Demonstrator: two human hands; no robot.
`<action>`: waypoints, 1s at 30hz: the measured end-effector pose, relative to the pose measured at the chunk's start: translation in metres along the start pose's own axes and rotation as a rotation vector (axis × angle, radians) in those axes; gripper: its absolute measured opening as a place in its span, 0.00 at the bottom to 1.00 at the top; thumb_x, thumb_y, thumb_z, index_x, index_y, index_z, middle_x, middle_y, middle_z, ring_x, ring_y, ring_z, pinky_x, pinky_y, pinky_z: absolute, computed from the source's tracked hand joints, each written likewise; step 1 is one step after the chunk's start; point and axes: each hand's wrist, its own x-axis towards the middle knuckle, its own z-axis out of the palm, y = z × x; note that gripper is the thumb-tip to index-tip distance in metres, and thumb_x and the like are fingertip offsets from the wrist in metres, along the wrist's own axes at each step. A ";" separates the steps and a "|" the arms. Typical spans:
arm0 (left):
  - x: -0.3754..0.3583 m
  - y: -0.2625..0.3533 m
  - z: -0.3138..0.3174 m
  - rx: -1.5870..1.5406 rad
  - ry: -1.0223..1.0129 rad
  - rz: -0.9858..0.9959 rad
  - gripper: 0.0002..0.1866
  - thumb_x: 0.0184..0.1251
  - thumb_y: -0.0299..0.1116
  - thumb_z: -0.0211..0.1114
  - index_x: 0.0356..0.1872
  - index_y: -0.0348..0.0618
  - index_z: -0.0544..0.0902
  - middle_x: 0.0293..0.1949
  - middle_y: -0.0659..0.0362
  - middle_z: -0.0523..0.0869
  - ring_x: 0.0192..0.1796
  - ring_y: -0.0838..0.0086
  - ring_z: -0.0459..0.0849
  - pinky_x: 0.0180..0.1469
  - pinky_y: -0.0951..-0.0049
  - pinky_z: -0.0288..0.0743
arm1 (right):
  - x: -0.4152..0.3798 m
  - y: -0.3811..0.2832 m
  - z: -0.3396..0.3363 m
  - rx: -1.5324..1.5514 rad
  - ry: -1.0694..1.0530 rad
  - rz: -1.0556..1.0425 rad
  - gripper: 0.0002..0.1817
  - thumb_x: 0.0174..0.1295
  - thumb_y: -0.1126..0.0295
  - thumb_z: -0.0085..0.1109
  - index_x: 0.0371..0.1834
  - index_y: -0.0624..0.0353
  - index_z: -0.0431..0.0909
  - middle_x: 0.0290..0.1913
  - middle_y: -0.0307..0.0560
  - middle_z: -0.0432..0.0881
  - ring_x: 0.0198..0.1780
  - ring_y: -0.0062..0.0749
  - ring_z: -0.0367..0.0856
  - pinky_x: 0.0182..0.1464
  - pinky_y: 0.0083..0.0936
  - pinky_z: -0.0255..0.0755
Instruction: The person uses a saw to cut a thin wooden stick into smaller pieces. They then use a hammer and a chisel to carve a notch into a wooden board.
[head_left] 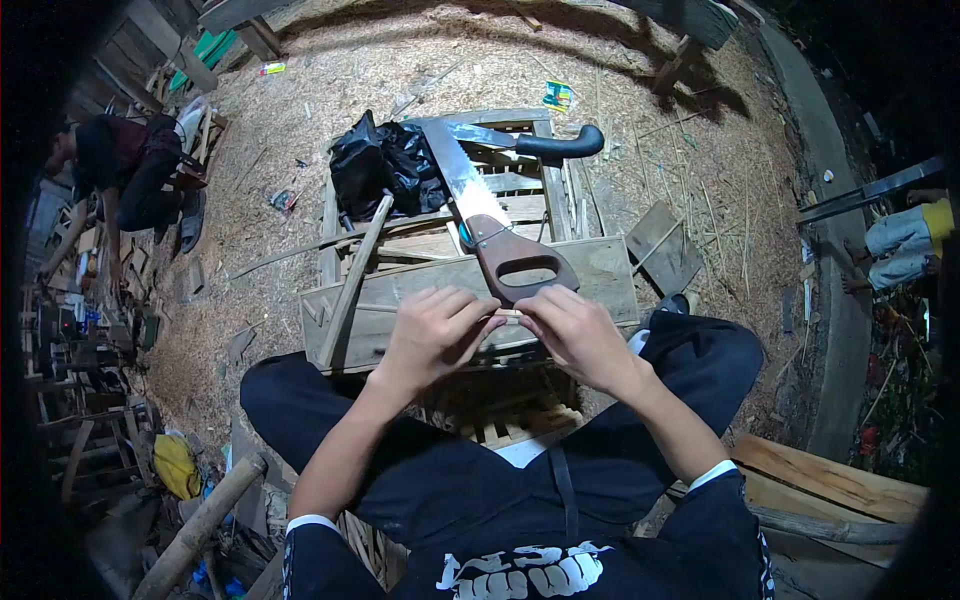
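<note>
A small light wooden piece (508,316) spans the gap between my two hands, low over the wooden bench (600,272). My left hand (437,332) pinches its left end, fingers closed. The right end is pinched by my right hand (577,338). Just beyond my fingertips lies a handsaw with a brown handle (505,255), its blade pointing away. Behind it a knife with a black handle (560,146) rests across the slatted wooden frame. On the left of the bench a wooden stick (357,285) leans diagonally.
A black plastic bag (375,165) sits on the slatted frame's left side. Another person (140,175) crouches at the far left; a person's legs (895,245) show at the far right. A round pole (200,525) is lower left, planks (830,480) lower right.
</note>
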 end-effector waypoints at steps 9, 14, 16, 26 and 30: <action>-0.002 0.010 0.007 0.024 0.047 -0.103 0.10 0.63 0.34 0.79 0.42 0.46 0.90 0.31 0.59 0.86 0.31 0.63 0.85 0.33 0.63 0.74 | 0.001 -0.002 0.015 -0.238 0.077 0.014 0.11 0.71 0.69 0.65 0.53 0.58 0.82 0.40 0.47 0.82 0.42 0.43 0.86 0.36 0.39 0.80; -0.002 0.010 0.009 0.068 0.073 -0.108 0.10 0.61 0.33 0.79 0.43 0.46 0.90 0.32 0.60 0.86 0.33 0.64 0.85 0.34 0.63 0.75 | 0.004 0.002 0.026 -0.294 0.116 0.028 0.10 0.71 0.67 0.64 0.51 0.57 0.82 0.39 0.45 0.82 0.42 0.40 0.86 0.34 0.38 0.80; -0.005 0.008 0.010 0.095 0.068 -0.131 0.12 0.64 0.35 0.76 0.47 0.48 0.90 0.33 0.61 0.86 0.35 0.65 0.84 0.36 0.62 0.74 | 0.007 0.002 0.029 -0.310 0.174 0.029 0.09 0.70 0.67 0.65 0.49 0.55 0.81 0.37 0.44 0.81 0.37 0.41 0.87 0.32 0.38 0.79; -0.007 0.010 0.005 0.179 0.121 -0.188 0.14 0.56 0.30 0.75 0.46 0.48 0.90 0.33 0.62 0.85 0.32 0.66 0.83 0.34 0.62 0.73 | 0.022 -0.009 0.035 -0.280 0.312 0.039 0.13 0.59 0.77 0.68 0.48 0.53 0.85 0.34 0.45 0.83 0.29 0.46 0.86 0.30 0.38 0.77; -0.006 0.008 0.004 0.194 0.142 -0.188 0.15 0.54 0.30 0.74 0.46 0.48 0.89 0.32 0.62 0.85 0.31 0.66 0.82 0.33 0.63 0.72 | 0.025 -0.009 0.039 -0.270 0.326 0.046 0.16 0.55 0.80 0.66 0.47 0.53 0.85 0.36 0.45 0.84 0.29 0.47 0.86 0.31 0.39 0.77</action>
